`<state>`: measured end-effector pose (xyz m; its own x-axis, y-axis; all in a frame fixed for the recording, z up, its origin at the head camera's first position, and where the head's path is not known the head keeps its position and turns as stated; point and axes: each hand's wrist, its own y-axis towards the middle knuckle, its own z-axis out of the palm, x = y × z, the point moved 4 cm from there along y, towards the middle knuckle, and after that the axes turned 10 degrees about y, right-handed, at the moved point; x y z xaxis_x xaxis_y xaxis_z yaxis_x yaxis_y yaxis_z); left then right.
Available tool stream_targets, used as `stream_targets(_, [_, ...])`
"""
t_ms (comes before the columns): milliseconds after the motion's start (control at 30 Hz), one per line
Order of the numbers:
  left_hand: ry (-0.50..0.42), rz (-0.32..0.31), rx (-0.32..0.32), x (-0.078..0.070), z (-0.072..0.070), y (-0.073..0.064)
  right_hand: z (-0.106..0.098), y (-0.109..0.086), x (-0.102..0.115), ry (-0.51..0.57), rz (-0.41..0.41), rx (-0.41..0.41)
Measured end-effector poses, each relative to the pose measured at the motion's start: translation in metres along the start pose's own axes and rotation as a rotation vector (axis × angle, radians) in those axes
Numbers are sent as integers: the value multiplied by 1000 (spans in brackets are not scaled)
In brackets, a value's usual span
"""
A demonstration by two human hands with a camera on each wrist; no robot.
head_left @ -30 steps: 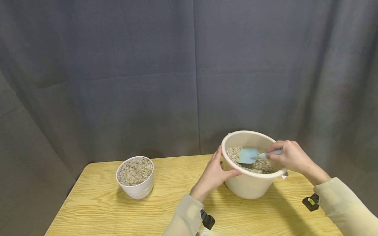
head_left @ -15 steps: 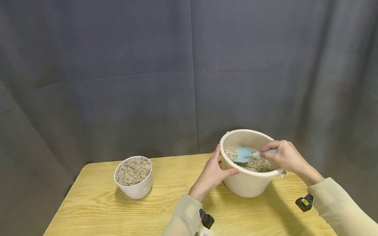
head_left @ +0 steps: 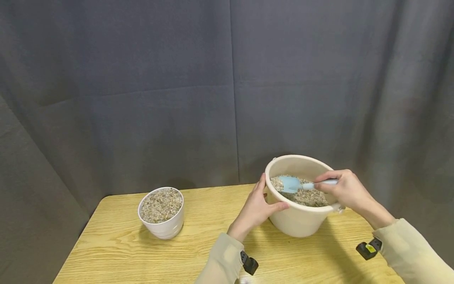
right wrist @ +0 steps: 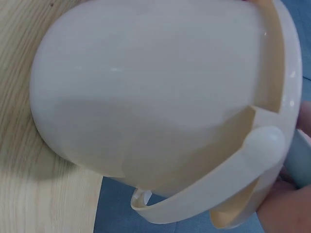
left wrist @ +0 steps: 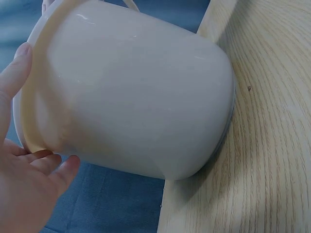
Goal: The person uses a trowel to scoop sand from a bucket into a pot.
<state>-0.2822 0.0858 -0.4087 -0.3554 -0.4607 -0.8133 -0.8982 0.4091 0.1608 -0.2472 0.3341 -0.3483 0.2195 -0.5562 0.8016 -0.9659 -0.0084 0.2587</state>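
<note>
A cream bucket (head_left: 296, 221) with coarse, gravel-like grains (head_left: 310, 199) inside stands on the right part of the table. My left hand (head_left: 253, 211) grips its rim from the left, thumb along the near side; in the left wrist view the fingers (left wrist: 46, 165) curl under the rim. My right hand (head_left: 347, 189) holds the handle of a light blue hand trowel (head_left: 290, 184), its blade down at the grains in the bucket. In the right wrist view the bucket wall (right wrist: 146, 87) hides most of that hand, and only part of the trowel handle (right wrist: 297, 160) shows.
A white pot (head_left: 164, 229), filled close to its rim with similar grains, stands on the left of the wooden table (head_left: 117, 244). Dark grey curtains (head_left: 159, 98) hang behind the table. The bucket's carrying handle (right wrist: 204, 194) hangs down its side.
The trowel blade has shifted slightly left and deeper toward the grains at the bucket's left wall. My left hand keeps its grip on the rim.
</note>
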Motion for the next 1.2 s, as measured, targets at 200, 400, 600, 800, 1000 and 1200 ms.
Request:
stream_targets(200, [-24,22,1,0,0,0,-5,-14,-3,119,55,-60])
stream_targets(400, [-41,38,2,-1,0,0,-7,-28,-6,201,27,-136])
stream_targets(600, [-50,69,-2,-1,-1,1,-7,-37,-8,220,-1,-233])
stream_targets(800, [-56,116,-3,-2,-2,1,-9,-43,-8,246,2,-327])
stream_targets(1000, [-66,101,3,1,-4,-3,-13,-45,-6,268,-12,-385])
stream_targets(1200, [-33,78,2,7,-10,-12,-13,-45,2,269,-9,-389])
